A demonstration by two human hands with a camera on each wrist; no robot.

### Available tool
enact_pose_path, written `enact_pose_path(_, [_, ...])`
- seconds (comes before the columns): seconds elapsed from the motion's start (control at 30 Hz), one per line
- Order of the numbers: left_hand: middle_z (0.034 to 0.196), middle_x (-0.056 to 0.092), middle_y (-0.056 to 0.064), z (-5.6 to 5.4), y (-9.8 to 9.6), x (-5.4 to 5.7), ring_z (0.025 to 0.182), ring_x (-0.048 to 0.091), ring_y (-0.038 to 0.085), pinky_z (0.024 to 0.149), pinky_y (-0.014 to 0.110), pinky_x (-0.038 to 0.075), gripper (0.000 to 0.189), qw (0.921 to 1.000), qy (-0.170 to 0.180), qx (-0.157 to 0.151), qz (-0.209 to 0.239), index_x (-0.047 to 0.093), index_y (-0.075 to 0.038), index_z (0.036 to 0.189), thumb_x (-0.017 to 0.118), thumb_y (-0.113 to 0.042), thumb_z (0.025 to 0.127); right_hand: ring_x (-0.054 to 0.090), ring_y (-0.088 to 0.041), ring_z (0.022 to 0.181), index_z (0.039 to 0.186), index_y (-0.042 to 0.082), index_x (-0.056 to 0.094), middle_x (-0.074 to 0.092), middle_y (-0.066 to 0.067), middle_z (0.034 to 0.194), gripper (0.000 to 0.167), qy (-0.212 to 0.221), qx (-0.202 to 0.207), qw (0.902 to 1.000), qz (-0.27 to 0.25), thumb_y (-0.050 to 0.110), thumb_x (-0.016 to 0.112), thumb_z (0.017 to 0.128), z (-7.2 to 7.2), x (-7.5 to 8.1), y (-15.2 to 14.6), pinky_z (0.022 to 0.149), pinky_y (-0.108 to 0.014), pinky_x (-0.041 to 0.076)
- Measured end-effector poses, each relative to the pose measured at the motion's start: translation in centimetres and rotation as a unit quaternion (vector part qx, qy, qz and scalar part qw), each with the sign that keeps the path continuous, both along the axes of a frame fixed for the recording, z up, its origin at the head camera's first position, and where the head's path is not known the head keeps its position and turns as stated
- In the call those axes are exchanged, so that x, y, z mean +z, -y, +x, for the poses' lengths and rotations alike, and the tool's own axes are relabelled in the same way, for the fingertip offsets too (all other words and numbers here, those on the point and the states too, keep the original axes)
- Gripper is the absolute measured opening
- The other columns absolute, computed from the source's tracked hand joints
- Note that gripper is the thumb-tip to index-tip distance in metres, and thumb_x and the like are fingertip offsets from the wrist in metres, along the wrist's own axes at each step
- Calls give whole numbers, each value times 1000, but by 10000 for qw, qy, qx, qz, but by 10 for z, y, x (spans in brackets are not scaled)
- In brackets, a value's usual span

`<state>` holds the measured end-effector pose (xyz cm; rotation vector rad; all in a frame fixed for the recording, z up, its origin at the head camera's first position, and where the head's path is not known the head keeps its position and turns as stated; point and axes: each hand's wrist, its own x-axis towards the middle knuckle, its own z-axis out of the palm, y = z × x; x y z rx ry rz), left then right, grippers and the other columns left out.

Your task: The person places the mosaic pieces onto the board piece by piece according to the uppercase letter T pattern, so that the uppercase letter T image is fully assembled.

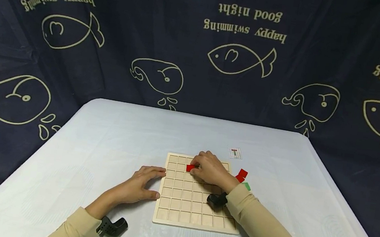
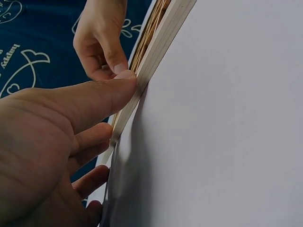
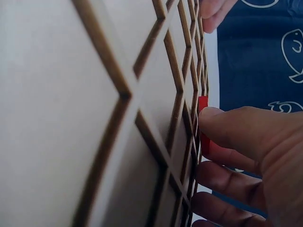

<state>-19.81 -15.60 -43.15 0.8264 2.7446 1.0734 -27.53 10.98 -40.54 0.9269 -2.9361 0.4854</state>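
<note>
A wooden grid board point(image 1: 175, 204) lies on the table, divided into square cells. My right hand point(image 1: 210, 169) reaches over its upper part, thumb and forefinger pinching a red tile point(image 3: 205, 144) down at the grid. Red also shows just left of the fingertips, in the second row of cells point(image 1: 189, 168); the fingers hide the rest. My left hand point(image 1: 140, 184) steadies the board's left edge with spread, nearly straight fingers. In the left wrist view the thumb point(image 2: 106, 94) lies against the wooden rim, the other fingers lower along the side.
Beyond the board's top right corner lies a small card point(image 1: 235, 153) printed with a grid and a red and green T shape. Loose red tiles point(image 1: 243, 173) and a green tile point(image 1: 247, 186) sit right of the board, partly behind the right wrist. A dark printed curtain point(image 1: 189, 21) hangs behind the white table point(image 1: 130, 130).
</note>
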Motion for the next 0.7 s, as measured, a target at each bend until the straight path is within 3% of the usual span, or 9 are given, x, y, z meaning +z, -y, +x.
enact_pose_path(0.47, [146, 42, 3, 0, 0, 0, 132, 34, 27, 103, 54, 27, 62, 10000, -14, -6, 35, 51, -9, 135, 74, -26, 80, 43, -14, 79, 100, 12, 71, 60, 0, 89, 23, -330, 91, 9993, -118, 26, 73, 81, 1, -5, -1, 71, -30, 39])
enact_pose_path(0.7, [146, 42, 2, 0, 0, -1, 132, 34, 27, 103, 54, 27, 62, 10000, 27, 17, 27, 51, -10, 135, 74, -27, 80, 43, -14, 80, 102, 14, 72, 60, 0, 91, 24, -185, 19, 9998, -116, 28, 72, 82, 1, -5, 0, 72, -31, 40])
